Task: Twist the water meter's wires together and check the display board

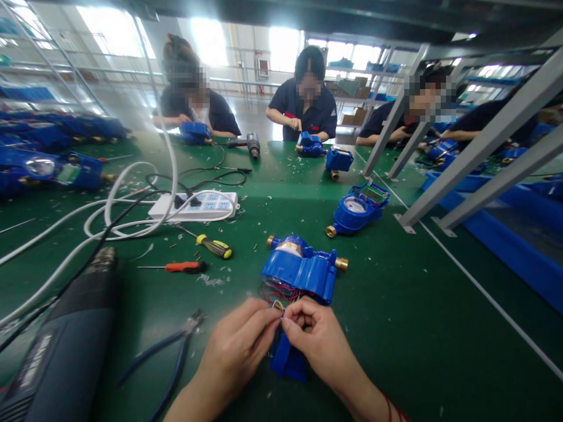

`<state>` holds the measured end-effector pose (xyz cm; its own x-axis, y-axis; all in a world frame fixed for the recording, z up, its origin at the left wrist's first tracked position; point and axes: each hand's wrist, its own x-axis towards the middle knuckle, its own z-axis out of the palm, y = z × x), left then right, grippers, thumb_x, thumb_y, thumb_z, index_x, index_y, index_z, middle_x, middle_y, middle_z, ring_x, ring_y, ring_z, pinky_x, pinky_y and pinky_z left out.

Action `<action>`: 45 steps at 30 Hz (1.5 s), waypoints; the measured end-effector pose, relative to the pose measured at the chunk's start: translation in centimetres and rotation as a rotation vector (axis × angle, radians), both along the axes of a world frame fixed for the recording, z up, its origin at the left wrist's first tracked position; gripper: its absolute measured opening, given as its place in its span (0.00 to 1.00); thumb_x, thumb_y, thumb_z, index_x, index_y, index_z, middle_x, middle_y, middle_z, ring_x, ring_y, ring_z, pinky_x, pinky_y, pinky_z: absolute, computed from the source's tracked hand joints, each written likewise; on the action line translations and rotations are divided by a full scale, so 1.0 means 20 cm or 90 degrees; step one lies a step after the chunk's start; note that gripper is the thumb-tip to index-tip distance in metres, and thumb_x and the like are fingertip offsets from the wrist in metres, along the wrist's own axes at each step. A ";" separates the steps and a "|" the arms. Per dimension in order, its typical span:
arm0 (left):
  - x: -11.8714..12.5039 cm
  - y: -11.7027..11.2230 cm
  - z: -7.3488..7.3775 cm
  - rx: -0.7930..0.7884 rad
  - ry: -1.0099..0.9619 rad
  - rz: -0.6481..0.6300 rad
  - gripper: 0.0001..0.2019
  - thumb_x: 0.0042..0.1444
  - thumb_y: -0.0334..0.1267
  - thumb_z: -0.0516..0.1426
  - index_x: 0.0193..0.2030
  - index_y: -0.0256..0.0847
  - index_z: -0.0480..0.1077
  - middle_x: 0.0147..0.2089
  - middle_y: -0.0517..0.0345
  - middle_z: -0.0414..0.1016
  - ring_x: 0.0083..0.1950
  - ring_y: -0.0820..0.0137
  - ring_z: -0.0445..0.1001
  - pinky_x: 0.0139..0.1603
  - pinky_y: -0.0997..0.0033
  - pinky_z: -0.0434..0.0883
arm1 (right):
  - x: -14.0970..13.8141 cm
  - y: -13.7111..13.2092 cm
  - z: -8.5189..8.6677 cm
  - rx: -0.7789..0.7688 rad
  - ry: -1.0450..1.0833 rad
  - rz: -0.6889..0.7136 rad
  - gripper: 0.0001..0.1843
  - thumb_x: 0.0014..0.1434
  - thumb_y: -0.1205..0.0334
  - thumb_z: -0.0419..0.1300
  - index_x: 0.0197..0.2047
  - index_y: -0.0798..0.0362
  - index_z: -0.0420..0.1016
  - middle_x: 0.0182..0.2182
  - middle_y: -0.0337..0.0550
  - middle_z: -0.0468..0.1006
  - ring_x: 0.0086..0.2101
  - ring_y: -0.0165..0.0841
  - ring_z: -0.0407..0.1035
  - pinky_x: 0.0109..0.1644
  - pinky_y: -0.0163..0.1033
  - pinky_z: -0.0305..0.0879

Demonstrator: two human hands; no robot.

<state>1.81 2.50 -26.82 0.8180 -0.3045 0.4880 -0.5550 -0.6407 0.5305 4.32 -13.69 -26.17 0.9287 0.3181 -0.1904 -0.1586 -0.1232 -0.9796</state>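
A blue water meter point(303, 269) with brass pipe ends lies on the green table in front of me, thin red, yellow and dark wires point(278, 305) coming out of its near side. My left hand point(244, 340) pinches these wires between thumb and fingertips. Tip to tip with it, my right hand point(319, 334) is also closed on the wires, its other fingers curled. Under both hands is a blue plastic cover point(288, 360), partly hidden. The exact wire ends between my fingertips are too small to make out.
Left of my hands lie cutting pliers point(176, 351), a large heat gun point(65, 334), an orange screwdriver point(180, 267) and a yellow-black screwdriver point(214, 246). Behind them is a power strip point(197, 205) with looping cables. Another meter point(358, 208) and grey posts point(475, 146) stand right; co-workers sit opposite.
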 end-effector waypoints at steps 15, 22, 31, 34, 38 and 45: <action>-0.02 -0.05 0.03 -0.095 0.131 0.079 0.06 0.52 0.27 0.54 0.31 0.40 0.71 0.26 0.64 0.71 0.27 0.79 0.69 0.29 0.81 0.66 | -0.01 0.00 -0.02 -0.017 -0.017 0.006 0.03 0.49 0.66 0.58 0.27 0.57 0.70 0.24 0.35 0.66 0.23 0.26 0.59 0.27 0.32 0.56; -0.02 -0.06 0.02 -0.142 0.257 0.131 0.07 0.52 0.32 0.53 0.31 0.39 0.73 0.26 0.62 0.73 0.27 0.77 0.70 0.28 0.80 0.67 | 0.00 0.00 -0.02 0.003 -0.001 0.004 0.04 0.49 0.65 0.58 0.26 0.57 0.69 0.23 0.34 0.65 0.23 0.25 0.58 0.27 0.32 0.55; -0.01 -0.03 0.01 -0.217 0.287 0.199 0.05 0.52 0.36 0.54 0.31 0.39 0.71 0.26 0.62 0.74 0.28 0.74 0.72 0.28 0.78 0.68 | -0.01 0.00 -0.01 0.036 0.023 -0.009 0.04 0.49 0.65 0.58 0.26 0.56 0.67 0.20 0.32 0.62 0.22 0.25 0.56 0.25 0.31 0.53; -0.01 -0.02 0.02 -0.210 0.243 0.203 0.06 0.55 0.37 0.53 0.33 0.39 0.70 0.28 0.62 0.73 0.29 0.75 0.72 0.29 0.78 0.69 | -0.01 0.00 -0.01 0.042 0.032 -0.011 0.05 0.49 0.64 0.59 0.26 0.55 0.67 0.19 0.31 0.62 0.21 0.24 0.56 0.25 0.31 0.53; -0.02 -0.02 0.03 -0.135 0.208 0.123 0.06 0.56 0.37 0.53 0.37 0.41 0.70 0.30 0.62 0.73 0.30 0.75 0.72 0.31 0.78 0.69 | 0.00 0.00 -0.01 0.037 0.026 -0.007 0.04 0.49 0.65 0.59 0.25 0.55 0.67 0.19 0.31 0.62 0.21 0.24 0.56 0.25 0.30 0.53; -0.01 -0.04 0.04 -0.098 0.232 0.080 0.07 0.55 0.33 0.53 0.36 0.41 0.72 0.29 0.63 0.75 0.29 0.77 0.73 0.30 0.81 0.69 | 0.00 0.00 -0.01 0.027 0.017 0.004 0.04 0.49 0.66 0.59 0.25 0.55 0.67 0.20 0.32 0.63 0.21 0.24 0.56 0.25 0.30 0.54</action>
<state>1.55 1.66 -25.97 0.9719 -0.1367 0.1918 -0.2355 -0.5890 0.7731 4.29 -13.65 -26.28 0.9213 0.3325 -0.2015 -0.1842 -0.0832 -0.9794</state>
